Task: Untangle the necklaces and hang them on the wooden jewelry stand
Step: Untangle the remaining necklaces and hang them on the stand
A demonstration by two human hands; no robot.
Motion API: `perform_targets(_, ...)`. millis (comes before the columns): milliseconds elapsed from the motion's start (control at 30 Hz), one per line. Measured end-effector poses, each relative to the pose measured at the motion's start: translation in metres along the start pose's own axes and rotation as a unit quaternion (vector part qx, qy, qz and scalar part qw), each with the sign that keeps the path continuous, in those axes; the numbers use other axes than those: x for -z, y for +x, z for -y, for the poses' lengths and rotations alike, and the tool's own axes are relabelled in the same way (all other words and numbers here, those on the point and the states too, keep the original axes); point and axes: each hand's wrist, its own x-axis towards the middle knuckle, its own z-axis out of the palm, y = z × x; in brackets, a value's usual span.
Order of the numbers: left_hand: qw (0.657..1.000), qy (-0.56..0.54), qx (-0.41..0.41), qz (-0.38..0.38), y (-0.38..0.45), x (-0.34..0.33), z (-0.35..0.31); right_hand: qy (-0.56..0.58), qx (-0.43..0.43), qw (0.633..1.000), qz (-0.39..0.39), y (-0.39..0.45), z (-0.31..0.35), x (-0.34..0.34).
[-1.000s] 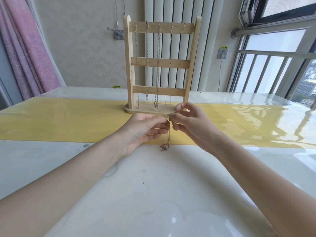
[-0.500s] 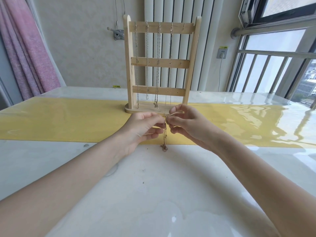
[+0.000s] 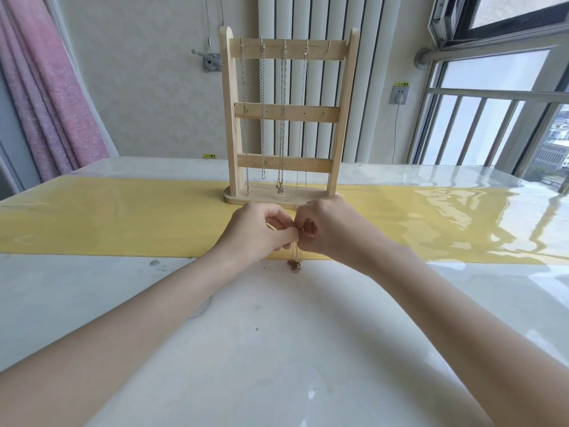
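While four chains hang on the stand (image 3: 288,118) at 12 o'clock, the left hand (image 3: 258,232) and right hand (image 3: 326,229), fingertips curled, both pinch the last necklace (image 3: 295,260), its clump dangling at 6 o'clock. Step judged: untangling. Next: tease the knot loose, then lift to the free hook at 1 o'clock.

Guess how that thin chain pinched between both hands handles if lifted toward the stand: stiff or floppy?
Likely floppy: the chain hangs limp below the left hand and right hand, bunched in a small clump at its end. Probably very light, and apt to snag chains already hanging on the stand.
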Motion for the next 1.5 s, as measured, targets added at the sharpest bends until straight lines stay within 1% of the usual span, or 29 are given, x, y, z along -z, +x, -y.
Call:
perform_targets(67, 1.0, -0.01, -0.011, -0.017, 0.001, 0.001, -0.002, 0.046, -0.011, 0.998, -0.037, 0.0, -0.001, -0.002)
perform_targets(133, 0.999, -0.031, -0.015, -0.015, 0.002, 0.001, -0.003, 0.14, -0.049, 0.987, -0.055, -0.001, -0.002, -0.002)
perform_targets(200, 0.999, -0.047, -0.015, 0.006, 0.003, 0.002, -0.003, 0.225, -0.102, 0.968, -0.035, -0.003, -0.002, 0.0)
perform_targets(300, 0.997, -0.058, -0.017, 0.052, 0.003, 0.004, -0.001, 0.36, -0.187, 0.914, 0.011, -0.004, -0.003, 0.002)
perform_targets(333, 0.996, -0.055, -0.018, 0.064, 0.003, 0.004, -0.001, 0.387, -0.198, 0.9, 0.016, -0.004, -0.003, 0.002)
perform_targets(367, 0.996, -0.05, -0.017, 0.073, 0.003, 0.003, -0.001, 0.398, -0.204, 0.895, 0.018, -0.004, -0.002, 0.001)
perform_targets(500, 0.995, -0.031, -0.01, 0.098, 0.002, -0.001, 0.002, 0.393, -0.204, 0.896, 0.03, -0.006, 0.0, -0.004)
perform_targets(600, 0.995, -0.029, -0.016, 0.098, 0.001, 0.0, 0.002, 0.391, -0.194, 0.899, 0.044, -0.006, -0.001, -0.003)
perform_targets(667, 0.992, -0.074, -0.008, 0.098, 0.001, 0.002, 0.0, 0.381, -0.177, 0.906, 0.059, -0.006, -0.003, 0.0)
perform_targets(767, 0.978, -0.164, 0.05, 0.122, 0.0, 0.005, -0.003, 0.35, -0.152, 0.92, 0.094, -0.004, -0.006, 0.007)
perform_targets(867, 0.974, -0.166, 0.077, 0.132, -0.001, 0.003, -0.004, 0.244, -0.123, 0.952, 0.14, -0.004, -0.005, 0.011)
perform_targets(933, 0.977, -0.159, 0.085, 0.115, 0.0, 0.002, -0.004, 0.145, -0.099, 0.969, 0.176, -0.003, -0.002, 0.011)
perform_targets(967, 0.978, -0.159, 0.085, 0.106, 0.001, 0.002, -0.004, 0.112, -0.092, 0.973, 0.181, -0.003, -0.001, 0.01)
perform_targets(1000, 0.979, -0.159, 0.083, 0.098, 0.001, 0.002, -0.004, 0.098, -0.082, 0.977, 0.17, -0.003, 0.0, 0.01)
perform_targets(1033, 0.979, -0.163, 0.078, 0.092, 0.001, 0.002, -0.004, 0.109, -0.076, 0.98, 0.148, -0.003, 0.0, 0.009)
perform_targets(1067, 0.978, -0.175, 0.073, 0.084, 0.002, 0.003, -0.004, 0.146, -0.081, 0.979, 0.121, -0.003, 0.0, 0.009)
perform_targets(1133, 0.972, -0.215, 0.066, 0.069, 0.002, 0.004, -0.005, 0.251, -0.111, 0.958, 0.085, -0.004, -0.003, 0.011)
perform_targets(1167, 0.969, -0.229, 0.064, 0.062, 0.002, 0.004, -0.006, 0.294, -0.127, 0.944, 0.081, -0.005, -0.005, 0.011)
perform_targets(1233, 0.966, -0.244, 0.064, 0.06, 0.001, 0.003, -0.007, 0.345, -0.152, 0.923, 0.079, -0.007, -0.008, 0.01)
perform_targets(1300, 0.956, -0.272, 0.074, 0.078, 0.001, 0.001, -0.008, 0.397, -0.178, 0.898, 0.061, -0.008, -0.01, 0.006)
perform_targets(1367, 0.941, -0.308, 0.086, 0.108, 0.001, 0.002, -0.009, 0.47, -0.202, 0.859, 0.026, -0.007, -0.013, 0.004)
perform_targets(1400, 0.936, -0.319, 0.09, 0.119, 0.001, 0.002, -0.009, 0.511, -0.212, 0.833, 0.007, -0.007, -0.013, 0.005)
perform_targets(1433, 0.935, -0.321, 0.091, 0.124, 0.0, 0.003, -0.009, 0.555, -0.22, 0.802, -0.007, -0.006, -0.013, 0.006)
perform_targets(1500, 0.943, -0.3, 0.086, 0.113, 0.0, 0.002, -0.009, 0.624, -0.231, 0.746, -0.024, -0.006, -0.013, 0.007)
